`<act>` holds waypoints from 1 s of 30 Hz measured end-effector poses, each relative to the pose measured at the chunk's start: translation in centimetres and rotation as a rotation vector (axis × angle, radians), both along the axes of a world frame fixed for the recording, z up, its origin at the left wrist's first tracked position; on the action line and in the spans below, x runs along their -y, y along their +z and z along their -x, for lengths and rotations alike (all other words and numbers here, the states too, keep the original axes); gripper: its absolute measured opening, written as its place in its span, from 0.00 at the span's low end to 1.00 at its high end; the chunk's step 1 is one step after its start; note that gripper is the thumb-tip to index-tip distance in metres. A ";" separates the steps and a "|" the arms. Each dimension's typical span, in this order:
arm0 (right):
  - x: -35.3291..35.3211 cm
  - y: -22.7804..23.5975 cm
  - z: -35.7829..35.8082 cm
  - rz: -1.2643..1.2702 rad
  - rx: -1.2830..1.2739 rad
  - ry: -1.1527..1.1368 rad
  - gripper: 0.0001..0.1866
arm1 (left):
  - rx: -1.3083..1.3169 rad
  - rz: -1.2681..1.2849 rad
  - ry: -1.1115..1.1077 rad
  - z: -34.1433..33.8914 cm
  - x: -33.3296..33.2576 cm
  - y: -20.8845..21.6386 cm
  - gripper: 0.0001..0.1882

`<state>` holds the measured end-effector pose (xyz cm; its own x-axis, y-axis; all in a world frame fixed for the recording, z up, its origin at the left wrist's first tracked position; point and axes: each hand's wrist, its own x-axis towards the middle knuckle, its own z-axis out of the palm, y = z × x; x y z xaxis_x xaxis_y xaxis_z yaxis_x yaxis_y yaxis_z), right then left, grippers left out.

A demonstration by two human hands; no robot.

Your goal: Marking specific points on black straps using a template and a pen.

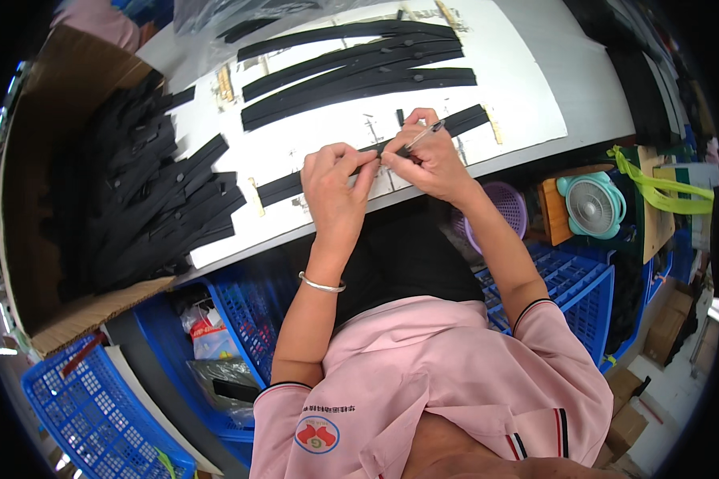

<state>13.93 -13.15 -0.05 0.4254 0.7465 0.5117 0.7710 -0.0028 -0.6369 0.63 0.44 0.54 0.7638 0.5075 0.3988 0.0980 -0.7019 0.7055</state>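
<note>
One black fabric strip [465, 120] lies across the near part of a marked white board [527, 88]. My left hand [331, 180] is closed, thumb and fingertips pinching at the strip's middle. A pen [426, 137] sits in my closed right hand [434, 166]; its lower end is hidden by the fingers at the same spot, where the fingertips of both hands nearly meet. Farther up the board, several similar black strips [359, 84] lie side by side, with small dark lumps near their middles. Yellowish tape pieces [256, 197] mark the board near the strips' ends.
At the left, an open cardboard box [36, 160] spills a heap of black strips [148, 180] onto the table. Clear plastic [204, 20] lies at the far edge. Below the table are blue crates [104, 399], a purple basket [503, 209] and a turquoise fan [591, 205].
</note>
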 end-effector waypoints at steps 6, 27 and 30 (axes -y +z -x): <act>2.9 1.9 0.9 -0.130 0.047 -0.272 0.06 | -0.025 0.003 -0.021 0.1 0.0 -0.1 0.07; 6.9 -1.0 1.8 0.219 0.590 -0.765 0.14 | -0.109 -0.039 0.015 0.2 0.6 0.6 0.08; 6.8 -1.0 2.4 0.245 0.610 -0.788 0.14 | -0.119 -0.023 0.021 0.1 0.6 0.5 0.08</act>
<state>11.49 -19.99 -1.05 0.5582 0.4807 0.6763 0.6862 -0.7256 -0.0506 0.52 -0.13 1.00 0.7957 0.5157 0.3177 0.1947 -0.7144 0.6721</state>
